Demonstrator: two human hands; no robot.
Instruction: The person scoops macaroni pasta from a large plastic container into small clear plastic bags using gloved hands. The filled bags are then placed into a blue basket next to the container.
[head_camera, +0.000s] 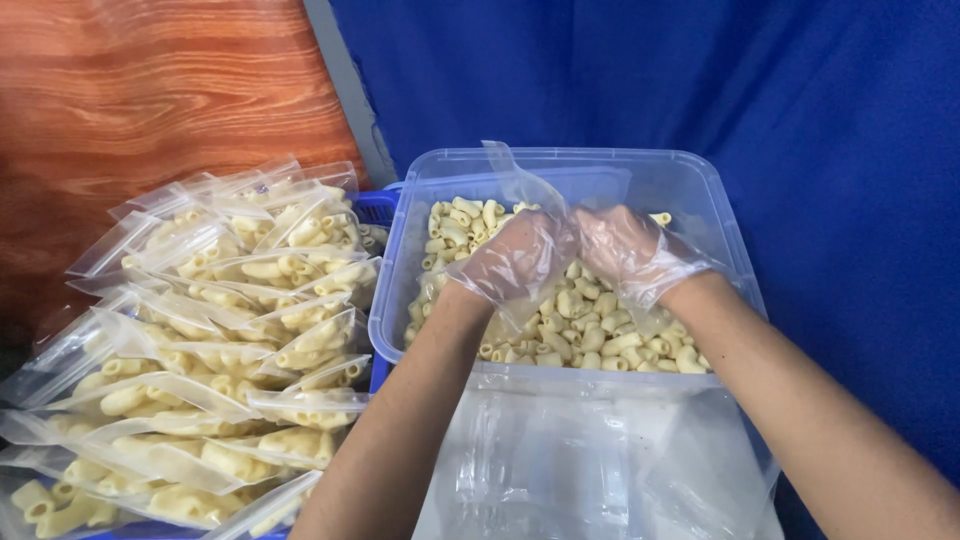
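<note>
Both my hands wear thin clear plastic gloves and meet over a clear plastic tub (680, 172) half full of pale short macaroni (590, 335). My left hand (515, 258) and my right hand (625, 250) touch at the fingertips. A small clear plastic bag (520, 180) stands up between them, pinched at its edge by both. Whether the bag holds any pasta is hidden by my fingers.
A heap of filled clear zip bags of macaroni (210, 350) lies in a blue crate (378, 205) on the left. Empty clear bags (560, 470) lie in front of the tub. Behind are a wooden surface (150, 90) and a blue cloth (700, 80).
</note>
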